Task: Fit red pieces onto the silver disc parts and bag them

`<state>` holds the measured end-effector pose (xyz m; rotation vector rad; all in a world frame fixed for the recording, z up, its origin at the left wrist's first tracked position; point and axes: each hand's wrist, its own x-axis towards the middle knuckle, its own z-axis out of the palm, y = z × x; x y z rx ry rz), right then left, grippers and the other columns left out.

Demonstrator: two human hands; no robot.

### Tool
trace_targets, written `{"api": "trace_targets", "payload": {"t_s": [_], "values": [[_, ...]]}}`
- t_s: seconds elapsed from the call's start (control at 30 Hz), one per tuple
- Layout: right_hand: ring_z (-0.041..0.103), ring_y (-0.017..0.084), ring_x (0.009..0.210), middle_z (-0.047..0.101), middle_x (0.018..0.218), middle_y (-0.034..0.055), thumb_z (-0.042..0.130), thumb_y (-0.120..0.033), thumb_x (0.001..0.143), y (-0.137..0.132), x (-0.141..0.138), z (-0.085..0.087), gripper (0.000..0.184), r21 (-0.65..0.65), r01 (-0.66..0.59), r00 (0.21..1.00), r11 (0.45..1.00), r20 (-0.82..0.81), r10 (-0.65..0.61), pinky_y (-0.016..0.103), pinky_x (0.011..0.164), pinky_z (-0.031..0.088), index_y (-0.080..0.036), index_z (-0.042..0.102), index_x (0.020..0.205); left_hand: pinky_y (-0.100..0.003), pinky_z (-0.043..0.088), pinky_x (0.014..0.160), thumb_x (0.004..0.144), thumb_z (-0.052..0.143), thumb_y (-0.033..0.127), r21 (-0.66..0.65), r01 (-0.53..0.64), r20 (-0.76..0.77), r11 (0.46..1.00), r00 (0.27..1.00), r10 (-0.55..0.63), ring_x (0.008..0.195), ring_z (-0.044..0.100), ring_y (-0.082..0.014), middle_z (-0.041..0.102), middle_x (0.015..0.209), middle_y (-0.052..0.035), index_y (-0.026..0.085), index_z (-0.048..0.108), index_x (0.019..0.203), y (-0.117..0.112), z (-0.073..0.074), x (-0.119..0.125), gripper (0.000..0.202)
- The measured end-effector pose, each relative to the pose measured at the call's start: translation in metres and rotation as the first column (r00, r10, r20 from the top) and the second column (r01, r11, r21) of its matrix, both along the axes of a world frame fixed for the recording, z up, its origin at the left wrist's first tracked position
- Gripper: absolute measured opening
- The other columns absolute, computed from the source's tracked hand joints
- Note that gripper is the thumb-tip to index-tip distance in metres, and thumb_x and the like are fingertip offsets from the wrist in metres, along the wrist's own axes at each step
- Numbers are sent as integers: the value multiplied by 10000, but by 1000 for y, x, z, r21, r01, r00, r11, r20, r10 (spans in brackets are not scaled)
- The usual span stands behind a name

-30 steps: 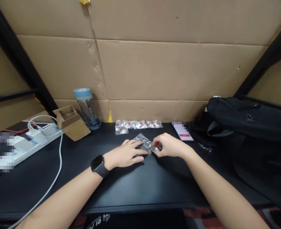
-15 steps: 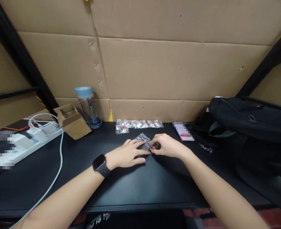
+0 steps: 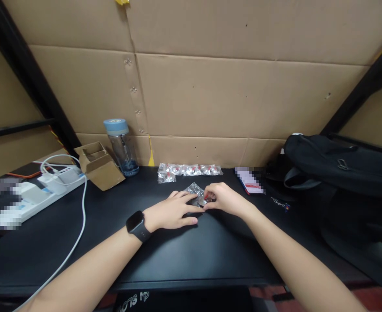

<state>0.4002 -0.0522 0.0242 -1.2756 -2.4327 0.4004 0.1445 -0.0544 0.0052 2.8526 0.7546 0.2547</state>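
Observation:
My left hand (image 3: pixel 173 211) lies flat on the black desk (image 3: pixel 178 255), its spread fingers pressing down a small clear plastic bag (image 3: pixel 194 190). My right hand (image 3: pixel 225 198) is closed in a pinch on a small red and silver part (image 3: pixel 206 200) at the bag's right edge, touching the bag. A row of several sealed clear bags with red parts (image 3: pixel 187 170) lies just behind, against the cardboard wall. A black smartwatch (image 3: pixel 136 226) is on my left wrist.
A clear water bottle with a blue lid (image 3: pixel 121 146) and an open cardboard box (image 3: pixel 99 166) stand at the back left. A white power strip (image 3: pixel 44 186) with a white cable (image 3: pixel 80 221) lies further left. A black backpack (image 3: pixel 340 167) fills the right side, with a card (image 3: pixel 251 181) beside it.
My right hand has slid a little to the left with the small part, up against the bag's edge. My left hand has stayed pressed on the bag.

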Motion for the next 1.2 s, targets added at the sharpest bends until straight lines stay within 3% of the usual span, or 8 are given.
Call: {"api": "trace_targets", "payload": {"t_s": [0.2,0.33,0.5,0.77,0.87,1.03,1.13,1.2], "values": [[674,155,757,736,860,7,782,-106,776,3,4,-6,216,-129,-69,993,989,-107,55,245,703,483,-209,712,952,-568,323,1131,995,481,569,-17,11,11,1000,1000,-11,1441,390,-381,418,1599,-66,437,573,1416,0,-1,0,450],[625,142,747,682,839,-12,857,-134,702,8,0,-14,270,8,57,997,998,-60,-57,240,677,441,-208,684,894,-587,317,1135,999,488,550,-19,11,6,1000,1000,-11,1452,373,-388,372,1626,-69,439,562,1425,1,0,-1,447],[604,157,844,647,942,-24,890,-285,706,8,-11,-21,359,187,213,977,959,-20,-213,246,678,397,-251,628,948,-591,285,1161,995,516,524,-14,23,9,1000,1000,-23,1490,309,-376,326,1652,-29,460,563,1415,2,2,-3,427],[609,183,906,634,1047,15,781,-292,823,17,-24,-35,288,208,350,936,913,-110,-334,278,718,421,-257,595,1040,-664,237,1165,985,554,480,-37,0,8,999,1000,0,1521,201,-418,255,1678,14,482,617,1353,-1,6,-7,373],[601,170,863,628,1061,18,748,-277,836,19,-22,-37,285,150,318,944,936,-139,-298,275,713,441,-257,602,1080,-655,251,1165,973,580,461,-42,11,29,999,1000,-9,1510,227,-413,298,1658,3,462,654,1313,2,9,-9,348],[601,170,878,623,1118,47,761,-363,842,17,-7,-24,367,40,54,974,998,-224,-43,297,793,495,-234,614,1153,-520,365,1152,956,609,429,-101,3,174,995,985,14,1356,461,-311,526,1452,-80,353,597,1376,-9,44,-16,426],[615,186,962,649,1109,72,546,-304,1003,15,4,-11,192,53,-55,958,997,-278,67,326,884,494,-210,630,1147,-423,460,1085,952,611,399,-186,127,437,974,899,-34,1184,595,-243,637,1282,-71,317,578,1351,-48,76,-21,409],[621,183,959,652,1090,75,499,-186,999,14,9,-6,187,82,-70,959,994,-270,89,328,894,493,-199,645,1114,-405,558,911,894,661,423,-280,260,579,924,813,-53,1013,661,-238,688,1149,-56,371,623,1261,-83,90,-24,373]]}}
